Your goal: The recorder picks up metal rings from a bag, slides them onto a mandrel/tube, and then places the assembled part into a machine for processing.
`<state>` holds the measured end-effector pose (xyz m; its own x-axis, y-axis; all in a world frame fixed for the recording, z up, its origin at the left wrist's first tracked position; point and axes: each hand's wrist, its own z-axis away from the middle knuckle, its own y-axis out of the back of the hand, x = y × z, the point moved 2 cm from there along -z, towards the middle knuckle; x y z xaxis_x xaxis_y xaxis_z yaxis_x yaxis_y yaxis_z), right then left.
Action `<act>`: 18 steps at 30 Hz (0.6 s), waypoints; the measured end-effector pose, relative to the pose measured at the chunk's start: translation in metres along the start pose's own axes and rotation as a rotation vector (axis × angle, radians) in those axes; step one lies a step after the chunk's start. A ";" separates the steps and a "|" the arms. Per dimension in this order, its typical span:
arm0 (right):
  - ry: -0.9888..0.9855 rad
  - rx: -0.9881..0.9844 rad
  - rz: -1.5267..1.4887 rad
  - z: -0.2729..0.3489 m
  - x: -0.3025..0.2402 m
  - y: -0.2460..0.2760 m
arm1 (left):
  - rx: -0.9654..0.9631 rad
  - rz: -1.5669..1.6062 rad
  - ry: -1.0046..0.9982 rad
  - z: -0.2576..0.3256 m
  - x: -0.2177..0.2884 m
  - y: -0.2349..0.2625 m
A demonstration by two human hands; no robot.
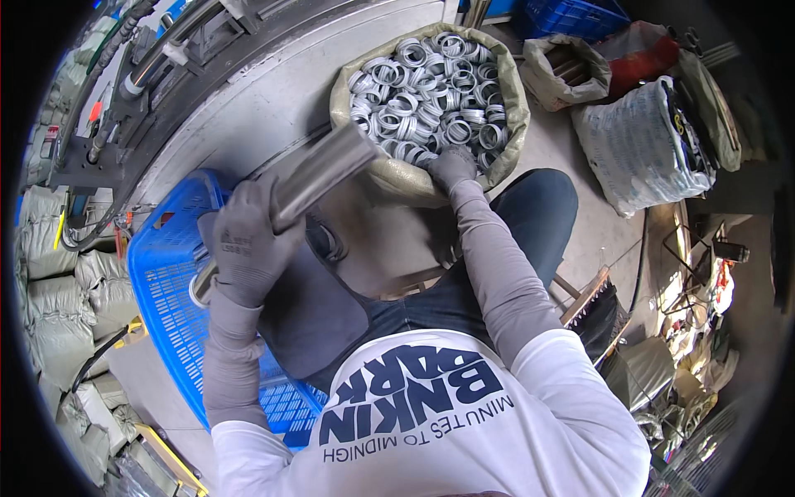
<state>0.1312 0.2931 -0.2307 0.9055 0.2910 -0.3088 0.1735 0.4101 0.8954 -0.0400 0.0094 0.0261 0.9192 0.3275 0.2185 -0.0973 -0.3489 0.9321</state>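
Gloved left hand [248,240] has its grip closed round a shiny metal tube [323,178], which slants up and right, its far end close to the near left edge of an open sack [340,103]. Gloved right hand [454,168] is down at the sack's near side, touching the pale metal rings [431,91]; fingertips hidden, so can't tell how far that grip is open or whether it has a ring. Rings lie loose and jumbled, the sack well filled with them. Blue plastic basket [170,298] sits left of the person, beside the left forearm; contents mostly hidden. Dark pad [319,323] by the lap, blurry patch between it and the sack, not readable. Progress: tube is picked up and held, right hand is at the rings; no ring shows on the visible length of tube, though the glove covers part of it. Plenty of rings left in the sack, so judging by that, much handling remains; no finished piece can be made out, so total done is unclear.
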 end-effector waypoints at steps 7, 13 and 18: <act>0.036 0.114 -0.649 -0.011 0.023 0.018 | -0.047 -0.005 0.007 0.007 -0.003 -0.012; 0.526 -0.682 -1.891 0.044 -0.047 0.096 | -0.094 -0.010 0.009 0.021 -0.005 -0.012; 0.556 -0.755 -1.991 0.066 -0.063 0.101 | -0.077 -0.008 0.007 0.019 -0.003 -0.015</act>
<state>0.1169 0.2594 -0.0992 -0.4028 -0.7232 -0.5611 0.2049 0.5262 -0.8253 -0.0343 -0.0035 0.0062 0.9174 0.3367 0.2124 -0.1188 -0.2778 0.9533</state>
